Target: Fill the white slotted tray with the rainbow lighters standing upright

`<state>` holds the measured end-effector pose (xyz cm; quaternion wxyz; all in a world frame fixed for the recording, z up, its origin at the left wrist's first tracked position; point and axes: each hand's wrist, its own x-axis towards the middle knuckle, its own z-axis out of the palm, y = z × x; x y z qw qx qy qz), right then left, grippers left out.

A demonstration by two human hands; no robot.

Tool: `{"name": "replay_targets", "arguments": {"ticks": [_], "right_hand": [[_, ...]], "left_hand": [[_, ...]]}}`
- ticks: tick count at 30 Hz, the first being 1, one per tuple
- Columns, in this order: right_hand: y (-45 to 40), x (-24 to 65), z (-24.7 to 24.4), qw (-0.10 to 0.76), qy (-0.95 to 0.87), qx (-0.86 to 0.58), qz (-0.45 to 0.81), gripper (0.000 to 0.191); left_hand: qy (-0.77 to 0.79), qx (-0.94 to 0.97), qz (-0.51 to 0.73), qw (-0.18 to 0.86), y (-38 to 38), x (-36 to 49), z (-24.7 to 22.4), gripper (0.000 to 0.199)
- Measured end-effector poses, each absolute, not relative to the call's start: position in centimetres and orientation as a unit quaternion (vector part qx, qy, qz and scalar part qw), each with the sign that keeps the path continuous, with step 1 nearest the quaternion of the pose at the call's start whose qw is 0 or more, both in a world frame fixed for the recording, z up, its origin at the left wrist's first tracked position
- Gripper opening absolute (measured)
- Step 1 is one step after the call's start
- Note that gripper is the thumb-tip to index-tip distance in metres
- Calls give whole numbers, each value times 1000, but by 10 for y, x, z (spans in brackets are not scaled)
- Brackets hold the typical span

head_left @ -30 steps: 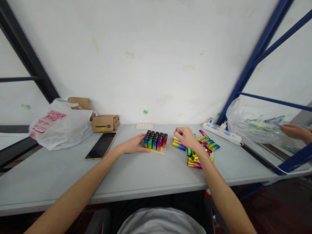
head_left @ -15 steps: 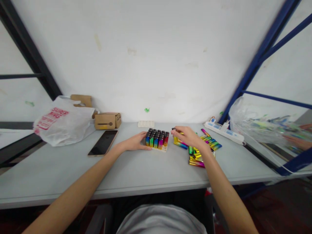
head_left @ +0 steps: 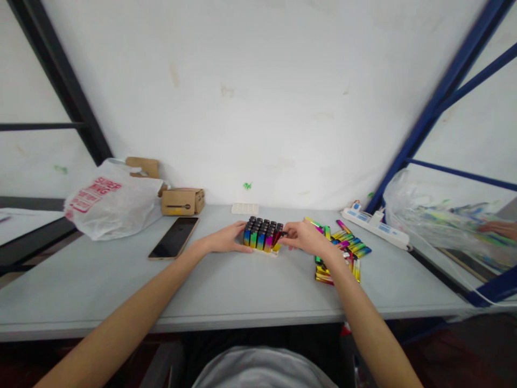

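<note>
Since half a second ago, the right hand (head_left: 305,237) has travelled left and down to the tray (head_left: 267,253), bringing one leaning lighter (head_left: 278,244) with it. That hand is narrowed, thumb and fingers pinching the lighter near its black top, at the right end of the tray's front row. The left hand (head_left: 227,238) is wide, its thumb parted from its fingers, and it lies against the tray's left side.

Four upright lighters (head_left: 258,240) stand in the tray's front row beside the leaning one, with more rows behind — packed too closely to count surely. Right of the tray lies one heap of loose lighters (head_left: 356,249); overlap and the right forearm prevent a full count. Behind the tray sits one white slotted holder (head_left: 244,208), close to the wall. Left of the tray are one phone (head_left: 174,238), one cardboard box (head_left: 182,202) and one printed plastic bag (head_left: 115,202), which partly hides a second brown cardboard piece (head_left: 143,166). Far right of the tray, one power strip (head_left: 375,228) runs slantwise.

A broad stretch of worktop (head_left: 242,293) separates the tray from the front edge. Between tray and phone the left hand takes up much of the room; between tray and heap, the right hand fills the narrower gap.
</note>
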<state>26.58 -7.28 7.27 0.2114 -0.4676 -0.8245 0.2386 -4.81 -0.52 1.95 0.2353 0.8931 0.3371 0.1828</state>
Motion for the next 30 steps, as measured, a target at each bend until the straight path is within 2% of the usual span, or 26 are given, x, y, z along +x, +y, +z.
{"name": "replay_targets", "arguments": {"ticks": [4, 10, 15, 20, 22, 26, 30], "right_hand": [[-72, 261, 68, 215, -823, -463, 249, 19], [-71, 253, 65, 201, -813, -492, 236, 41], [-71, 262, 70, 158, -822, -523, 162, 45], [-66, 303, 79, 183, -807, -550, 112, 29], [-62, 319, 77, 189, -798, -558, 128, 22], [-54, 333, 66, 109, -797, -556, 208, 12], [-52, 327, 57, 41, -812, -556, 174, 15]], "left_hand": [[342, 891, 183, 235, -5, -48, 19, 88], [341, 891, 184, 236, -5, -49, 19, 87], [349, 888, 180, 238, -4, -49, 18, 88], [352, 886, 176, 245, -6, -48, 21, 88], [352, 885, 177, 247, -7, -48, 21, 87], [347, 887, 186, 242, -7, -49, 20, 86], [347, 889, 182, 238, -7, -49, 20, 88]]}}
